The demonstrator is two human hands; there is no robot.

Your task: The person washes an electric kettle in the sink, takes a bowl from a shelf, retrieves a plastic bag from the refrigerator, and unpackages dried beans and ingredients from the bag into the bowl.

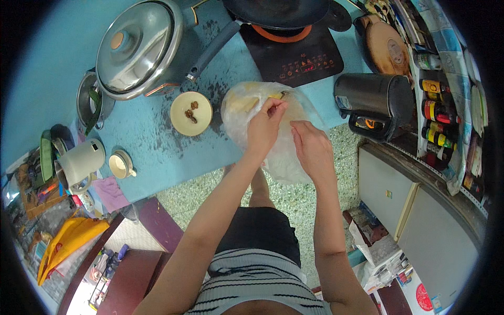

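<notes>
A translucent plastic bag [240, 114] with pale yellow contents lies at the front edge of the blue table, its loose film hanging over the edge. My left hand [264, 128] pinches the bag near its top, thumb against the fingers. Just beyond those fingertips is a small dark bit, too small to identify. My right hand [313, 149] grips the film on the bag's right side, fingertips close together. To the left of the bag stands a cream bowl [181, 120] holding a few brown pieces.
Behind the bag, a wok [279, 12] sits on an induction cooker [299, 59] with lit digits. A large lidded steel pot [138, 51] is at back left. An electric kettle [370, 102] stands right, a white jug [80, 163] and small cup [121, 163] left. Dark specks dot the table [157, 157].
</notes>
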